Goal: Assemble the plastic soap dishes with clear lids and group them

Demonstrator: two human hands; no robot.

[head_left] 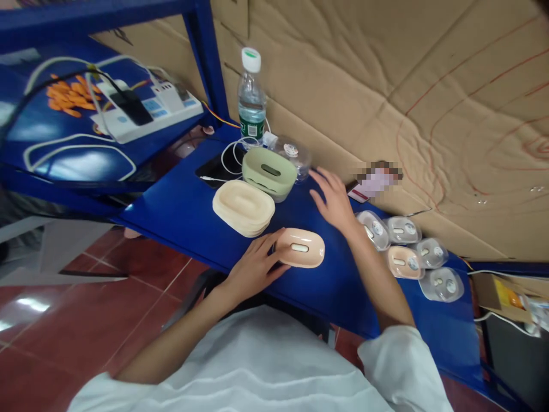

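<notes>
L hand (253, 266), just below frame ctr, had light hold on left end of peach dish (311, 243); fingers part-curled, thumb by near edge. Dish sat upright on blue tabletop (317, 297). Step in hand, AFAICT: L steadying dish, R reaching out for a cover.

Lidded dishes (403, 260) grouped mid-right of frame, right of R forearm. Cream dish stack (243, 207) ctr-left, just beyond L hand, prob untouched.

R hand (335, 201) right of ctr: fingers spread wide, nothing held. Tips v. near clear covers (300, 159); contact or not, can't tell. Next move prob called for fingers to narrow onto a cover edge w/o bumping green dish (268, 182), which stood partly in front of them.

Bottle (252, 106) upright, upper ctr-left, behind green dish.
</notes>
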